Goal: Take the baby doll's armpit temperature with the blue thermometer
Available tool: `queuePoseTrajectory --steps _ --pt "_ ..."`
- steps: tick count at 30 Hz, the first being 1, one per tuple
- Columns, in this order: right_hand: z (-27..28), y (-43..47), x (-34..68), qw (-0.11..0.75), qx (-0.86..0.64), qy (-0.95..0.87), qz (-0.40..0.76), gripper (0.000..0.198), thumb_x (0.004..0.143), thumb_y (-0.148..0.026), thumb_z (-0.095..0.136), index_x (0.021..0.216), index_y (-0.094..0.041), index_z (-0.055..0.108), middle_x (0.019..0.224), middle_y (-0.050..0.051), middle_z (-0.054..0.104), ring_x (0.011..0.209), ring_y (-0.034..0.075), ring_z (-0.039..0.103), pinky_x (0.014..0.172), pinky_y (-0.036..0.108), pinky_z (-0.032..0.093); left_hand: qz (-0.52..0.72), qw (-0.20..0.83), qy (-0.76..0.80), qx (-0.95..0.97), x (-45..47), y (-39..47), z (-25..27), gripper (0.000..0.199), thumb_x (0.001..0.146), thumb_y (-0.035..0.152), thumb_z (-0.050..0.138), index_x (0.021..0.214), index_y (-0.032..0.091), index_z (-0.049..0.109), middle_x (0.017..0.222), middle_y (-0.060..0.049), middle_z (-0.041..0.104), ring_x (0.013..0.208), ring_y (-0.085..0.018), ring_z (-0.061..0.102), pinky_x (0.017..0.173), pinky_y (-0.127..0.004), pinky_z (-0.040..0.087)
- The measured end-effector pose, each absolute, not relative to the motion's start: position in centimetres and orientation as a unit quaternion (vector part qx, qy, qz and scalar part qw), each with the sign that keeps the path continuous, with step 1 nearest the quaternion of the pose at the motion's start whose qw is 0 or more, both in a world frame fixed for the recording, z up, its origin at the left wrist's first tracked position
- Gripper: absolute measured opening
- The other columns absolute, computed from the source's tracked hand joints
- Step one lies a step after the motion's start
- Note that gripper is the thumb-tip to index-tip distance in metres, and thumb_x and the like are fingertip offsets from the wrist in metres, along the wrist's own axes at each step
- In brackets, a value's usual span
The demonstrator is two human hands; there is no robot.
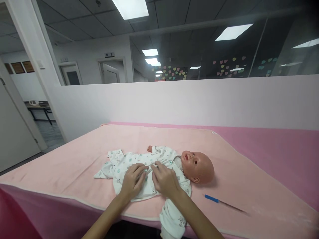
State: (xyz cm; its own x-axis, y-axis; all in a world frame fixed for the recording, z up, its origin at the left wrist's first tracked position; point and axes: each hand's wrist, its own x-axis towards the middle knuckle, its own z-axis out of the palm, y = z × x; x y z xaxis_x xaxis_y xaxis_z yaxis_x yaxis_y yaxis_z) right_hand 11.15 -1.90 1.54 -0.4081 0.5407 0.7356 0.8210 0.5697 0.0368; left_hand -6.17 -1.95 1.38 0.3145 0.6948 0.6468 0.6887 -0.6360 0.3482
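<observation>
Nearest, left hand (134, 181) and right hand (164, 178) on 1 garment (122, 166) of 1 doll (199, 167), cannot tell whether gripping; right, 1 blue-ended stick (211, 198).

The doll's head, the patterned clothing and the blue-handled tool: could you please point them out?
Doll's head (198, 170): head view, side between eye and ear.
Patterned clothing (149, 187): head view, torso front.
Blue-handled tool (214, 199): head view, blue handle.

Above a white half-wall (189, 103), heart-shaped notes (234, 59) dot dark glass (196, 49), with a lit panel (131, 8) in the ceiling (174, 13).
</observation>
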Motion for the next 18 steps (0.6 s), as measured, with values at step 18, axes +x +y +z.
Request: queuePoseTrajectory --steps 18 --pt "0.1 -0.9 10.0 0.456 -0.392 -0.793 -0.098 0.020 0.091 -0.025 0.039 0.079 -0.019 0.053 0.065 -0.001 0.058 0.056 0.011 0.054 0.047 0.023 0.026 0.406 -0.049 0.441 0.799 -5.4 -2.8 1.4 0.017 0.086 0.026 0.043 0.092 0.019 0.058 0.090 -0.007 0.059 0.084 -0.018 0.053 0.076 -0.033 0.043"
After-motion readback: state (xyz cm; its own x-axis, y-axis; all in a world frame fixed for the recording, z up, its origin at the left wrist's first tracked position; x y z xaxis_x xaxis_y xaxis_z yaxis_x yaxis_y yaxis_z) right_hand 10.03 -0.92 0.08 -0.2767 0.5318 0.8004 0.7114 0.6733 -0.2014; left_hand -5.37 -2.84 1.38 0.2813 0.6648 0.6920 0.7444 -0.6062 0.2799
